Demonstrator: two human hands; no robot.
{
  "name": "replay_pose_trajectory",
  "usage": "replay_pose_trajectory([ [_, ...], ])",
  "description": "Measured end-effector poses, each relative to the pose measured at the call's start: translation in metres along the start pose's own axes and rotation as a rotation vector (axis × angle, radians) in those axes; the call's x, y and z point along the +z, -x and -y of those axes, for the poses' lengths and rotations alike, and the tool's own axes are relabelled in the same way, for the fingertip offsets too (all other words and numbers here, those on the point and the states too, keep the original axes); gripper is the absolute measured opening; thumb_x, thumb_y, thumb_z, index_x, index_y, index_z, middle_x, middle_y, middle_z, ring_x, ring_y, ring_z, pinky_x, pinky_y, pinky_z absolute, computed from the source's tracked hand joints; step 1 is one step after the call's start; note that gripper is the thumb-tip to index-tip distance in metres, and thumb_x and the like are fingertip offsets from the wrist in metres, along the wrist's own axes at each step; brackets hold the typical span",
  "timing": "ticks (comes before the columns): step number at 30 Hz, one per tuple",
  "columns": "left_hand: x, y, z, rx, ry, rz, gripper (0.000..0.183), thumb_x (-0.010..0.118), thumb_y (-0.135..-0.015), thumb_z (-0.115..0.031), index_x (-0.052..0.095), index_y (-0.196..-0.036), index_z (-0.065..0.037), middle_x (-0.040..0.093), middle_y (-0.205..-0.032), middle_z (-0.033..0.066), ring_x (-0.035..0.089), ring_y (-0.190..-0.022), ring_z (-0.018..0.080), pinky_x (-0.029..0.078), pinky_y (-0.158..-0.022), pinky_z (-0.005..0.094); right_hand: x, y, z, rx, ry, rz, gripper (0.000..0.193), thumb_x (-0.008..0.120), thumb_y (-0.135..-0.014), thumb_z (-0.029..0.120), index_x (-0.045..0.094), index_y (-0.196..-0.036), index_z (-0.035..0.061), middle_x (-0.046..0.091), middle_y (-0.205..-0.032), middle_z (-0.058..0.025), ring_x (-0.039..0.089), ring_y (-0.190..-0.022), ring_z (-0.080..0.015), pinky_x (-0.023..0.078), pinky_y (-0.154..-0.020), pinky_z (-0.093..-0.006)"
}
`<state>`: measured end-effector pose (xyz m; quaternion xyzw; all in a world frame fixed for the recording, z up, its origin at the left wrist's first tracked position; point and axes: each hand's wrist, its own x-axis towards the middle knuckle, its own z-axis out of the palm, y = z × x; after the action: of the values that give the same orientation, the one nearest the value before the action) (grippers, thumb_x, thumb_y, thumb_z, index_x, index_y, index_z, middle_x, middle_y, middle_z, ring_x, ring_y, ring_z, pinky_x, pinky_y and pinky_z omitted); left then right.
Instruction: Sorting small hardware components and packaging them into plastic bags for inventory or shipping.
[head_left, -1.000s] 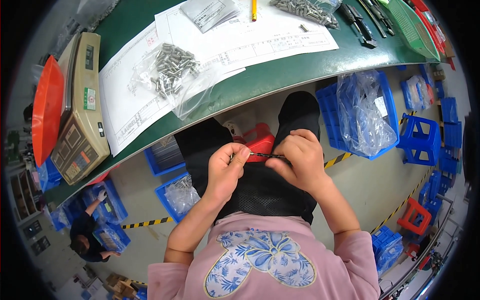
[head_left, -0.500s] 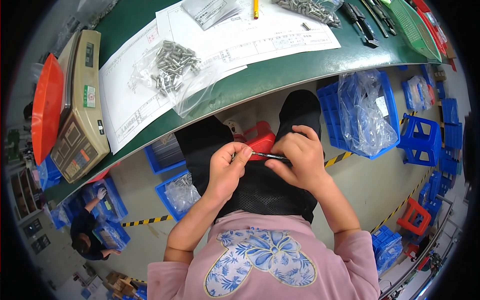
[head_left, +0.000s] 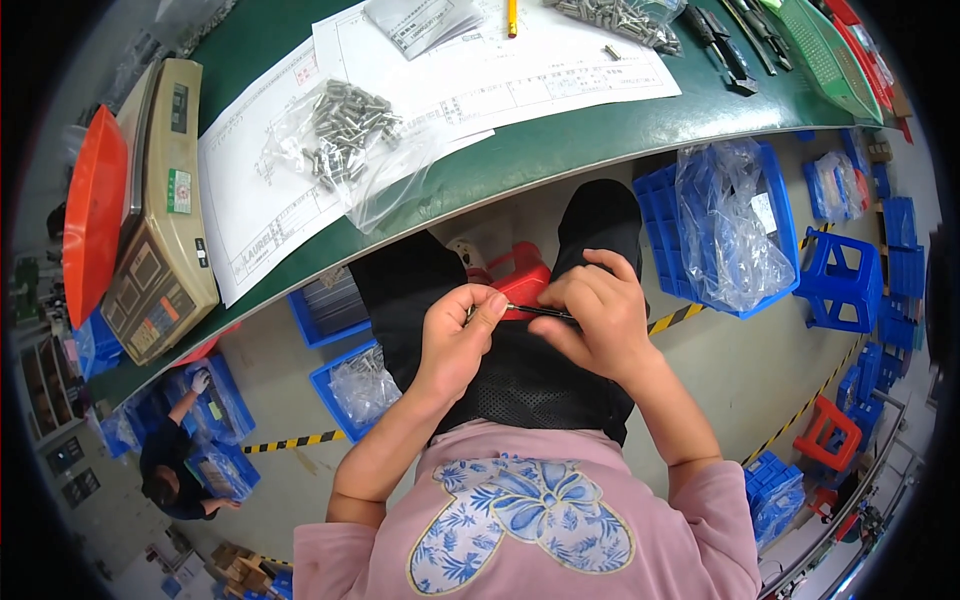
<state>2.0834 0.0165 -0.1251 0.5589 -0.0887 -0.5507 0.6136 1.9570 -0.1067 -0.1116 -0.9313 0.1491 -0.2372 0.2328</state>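
Above my lap, my left hand (head_left: 452,335) is closed, pinching a small metal piece (head_left: 511,306) between thumb and forefinger; its exact kind is mostly hidden. A thin, black, rod-like tool (head_left: 545,311) runs from that piece into my right hand (head_left: 598,312), which is closed around its other end. The tool's tip meets the piece at my left fingertips. On the bench lies an open clear bag of small metal pins or screws (head_left: 350,130), on top of white printed drawings (head_left: 270,215).
A scale (head_left: 160,240) with a red pan (head_left: 95,210) stands at the bench's left end. Blue crates (head_left: 650,235) and a blue stool (head_left: 842,280) are on the floor to the right. Small blue bins sit near my left leg. A co-worker (head_left: 175,470) bends over crates at far left.
Both hands stay nearly in place. The black tool looks slightly turned: pale marks seen on it earlier no longer show.
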Motion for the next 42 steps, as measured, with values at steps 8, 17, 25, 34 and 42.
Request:
replay_pose_trajectory([
  [8, 0.001, -0.003, 0.000, 0.012, -0.057, -0.009, 0.012, 0.055, -0.085, -0.014, 0.056, -0.084, -0.003, 0.047, -0.062, -0.0053, 0.033, -0.046, -0.0009, 0.025, -0.040, 0.0156, 0.005, -0.003, 0.002, -0.002, 0.027, -0.012, 0.015, 0.064, -0.071, 0.016, 0.052, -0.066, 0.0078, 0.048, -0.054, -0.0028, 0.051, -0.052, -0.0200, 0.042, -0.073, -0.0356],
  [17, -0.004, -0.009, 0.009, 0.126, -0.289, -0.092, 0.012, 0.055, -0.084, -0.011, 0.056, -0.077, -0.001, 0.050, -0.065, -0.0034, 0.041, -0.057, 0.0015, 0.033, -0.050, 0.0173, 0.011, 0.000, 0.002, 0.070, -0.163, -0.017, 0.012, 0.068, -0.066, 0.012, 0.059, -0.073, 0.0094, 0.057, -0.066, -0.0027, 0.056, -0.060, -0.0211, 0.043, -0.073, -0.0338],
  [25, -0.001, -0.010, 0.009, 0.120, -0.242, -0.072, 0.012, 0.055, -0.084, -0.013, 0.056, -0.079, -0.002, 0.048, -0.063, -0.0048, 0.038, -0.051, 0.0006, 0.030, -0.043, 0.0171, 0.013, -0.003, 0.003, 0.068, -0.078, 0.023, 0.015, 0.067, -0.068, 0.014, 0.056, -0.077, 0.0086, 0.057, -0.066, -0.0032, 0.058, -0.062, -0.0209, 0.043, -0.072, -0.0335],
  [34, -0.001, -0.013, 0.012, 0.054, -0.145, -0.080, 0.014, 0.055, -0.085, -0.016, 0.056, -0.080, -0.003, 0.047, -0.061, -0.0053, 0.035, -0.048, 0.0001, 0.026, -0.041, 0.0164, 0.009, -0.006, 0.010, 0.158, -0.141, 0.065, 0.021, 0.065, -0.071, 0.015, 0.050, -0.084, 0.0075, 0.058, -0.070, -0.0046, 0.057, -0.064, -0.0221, 0.042, -0.065, -0.0336],
  [42, -0.003, -0.014, 0.013, 0.067, -0.177, -0.069, 0.015, 0.055, -0.086, -0.017, 0.056, -0.079, -0.003, 0.047, -0.061, -0.0054, 0.036, -0.047, 0.0000, 0.026, -0.040, 0.0166, 0.006, -0.006, 0.011, 0.124, -0.067, 0.132, 0.015, 0.062, -0.073, 0.016, 0.051, -0.078, 0.0066, 0.057, -0.068, -0.0050, 0.057, -0.062, -0.0214, 0.041, -0.059, -0.0318],
])
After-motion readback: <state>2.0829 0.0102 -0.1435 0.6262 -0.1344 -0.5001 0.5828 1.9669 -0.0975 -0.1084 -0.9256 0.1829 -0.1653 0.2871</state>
